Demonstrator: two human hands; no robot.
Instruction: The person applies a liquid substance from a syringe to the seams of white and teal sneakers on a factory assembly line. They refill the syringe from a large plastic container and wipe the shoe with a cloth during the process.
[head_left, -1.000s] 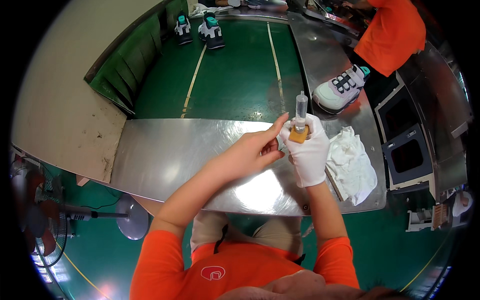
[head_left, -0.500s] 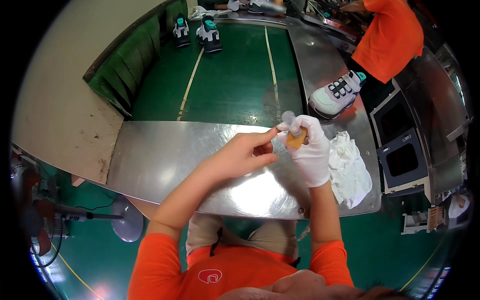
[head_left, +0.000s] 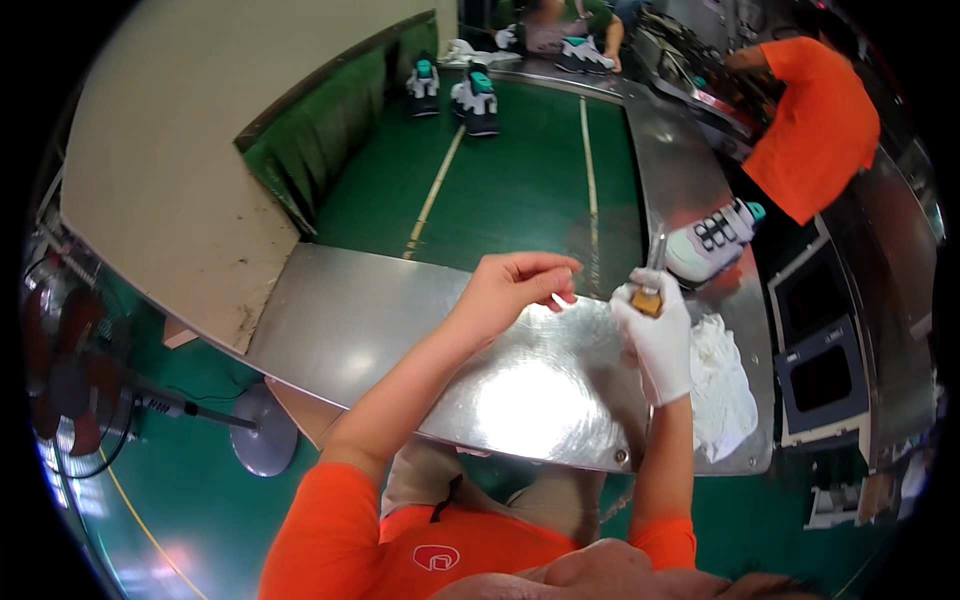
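Observation:
My bare left hand [head_left: 515,290] hovers over the steel worktop [head_left: 330,300], its fingers loosely bent, thumb and forefinger apart, with nothing visible between them. To its right, my right hand [head_left: 657,335] wears a white glove and is closed around a small tool [head_left: 648,301] with a yellow-brown block and a clear, tube-like part pointing up; its exact kind is unclear. Just beyond this hand, a white, black and teal sneaker [head_left: 708,246] lies on the steel edge. A crumpled white cloth [head_left: 722,395] rests beside my right wrist.
A green conveyor belt [head_left: 520,190] runs away from me, carrying two sneakers [head_left: 476,105] at its far left. Green flaps [head_left: 330,140] line its left side. A co-worker in orange [head_left: 815,130] stands at far right, another person sits at the far end. A fan [head_left: 75,380] stands at left.
My hands have parted: the left fingertip was at the tool, and now the right hand holds it farther right, near the sneaker. The whole view has shifted, with the scene lying lower and further right.

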